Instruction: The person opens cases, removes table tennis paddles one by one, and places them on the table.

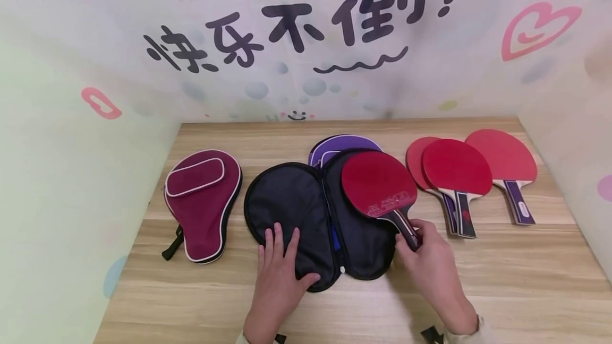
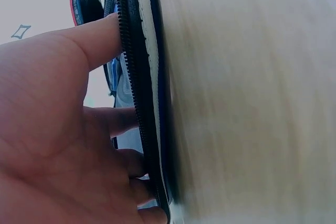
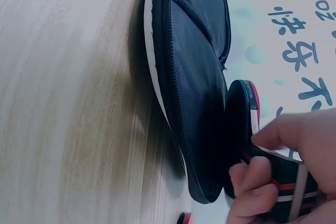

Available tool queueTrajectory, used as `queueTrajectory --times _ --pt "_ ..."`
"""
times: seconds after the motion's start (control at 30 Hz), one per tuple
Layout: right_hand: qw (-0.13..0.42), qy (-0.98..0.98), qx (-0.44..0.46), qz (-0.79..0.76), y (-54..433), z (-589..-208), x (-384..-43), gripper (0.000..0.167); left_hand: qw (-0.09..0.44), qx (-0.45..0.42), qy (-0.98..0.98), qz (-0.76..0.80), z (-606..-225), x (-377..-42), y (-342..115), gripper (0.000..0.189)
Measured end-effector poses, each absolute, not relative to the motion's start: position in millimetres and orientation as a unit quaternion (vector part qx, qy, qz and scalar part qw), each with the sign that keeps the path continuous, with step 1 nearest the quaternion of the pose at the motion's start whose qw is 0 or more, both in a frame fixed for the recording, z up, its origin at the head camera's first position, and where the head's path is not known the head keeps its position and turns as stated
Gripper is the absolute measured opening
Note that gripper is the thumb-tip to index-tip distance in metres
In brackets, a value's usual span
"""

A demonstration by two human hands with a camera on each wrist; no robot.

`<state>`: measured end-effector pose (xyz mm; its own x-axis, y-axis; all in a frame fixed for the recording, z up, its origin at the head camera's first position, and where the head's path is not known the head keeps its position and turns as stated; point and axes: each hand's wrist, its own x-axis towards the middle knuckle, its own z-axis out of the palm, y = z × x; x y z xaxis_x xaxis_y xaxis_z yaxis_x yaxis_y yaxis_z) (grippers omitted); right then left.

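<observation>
An unzipped paddle case (image 1: 287, 211) lies spread flat, its black lining facing up, in the middle of the table. My left hand (image 1: 277, 275) rests on its left half with the fingers spread; in the left wrist view the fingertips touch the lining just inside the zipper edge (image 2: 137, 87). By its handle, my right hand (image 1: 432, 264) grips a table tennis paddle (image 1: 380, 182), red face up, over the case's right half. The right wrist view shows thumb and fingers around the dark striped handle (image 3: 283, 195), with the paddle's black side toward the lining.
A maroon paddle case (image 1: 203, 206) with white piping lies at the left. Behind the open case a purple case (image 1: 346, 145) is partly covered. At the right lie three red paddles, two overlapping (image 1: 456, 169) and one beside them (image 1: 502, 155). A printed wall (image 1: 287, 94) stands behind the table.
</observation>
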<state>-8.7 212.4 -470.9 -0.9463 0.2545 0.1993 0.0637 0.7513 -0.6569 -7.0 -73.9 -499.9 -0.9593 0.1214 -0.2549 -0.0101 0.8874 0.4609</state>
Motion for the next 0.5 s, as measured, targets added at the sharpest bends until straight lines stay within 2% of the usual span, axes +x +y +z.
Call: queueTrajectory --times 0.2,0.5 --pt "0.211 -0.898 -0.099 0.374 221 -471 -10 0.037 0.136 0.030 0.961 0.239 -500 -7 -74 0.100" --pt "0.240 -0.870 -0.154 0.402 240 -467 -14 0.039 0.136 0.034 0.960 0.241 -499 -6 -74 0.100"
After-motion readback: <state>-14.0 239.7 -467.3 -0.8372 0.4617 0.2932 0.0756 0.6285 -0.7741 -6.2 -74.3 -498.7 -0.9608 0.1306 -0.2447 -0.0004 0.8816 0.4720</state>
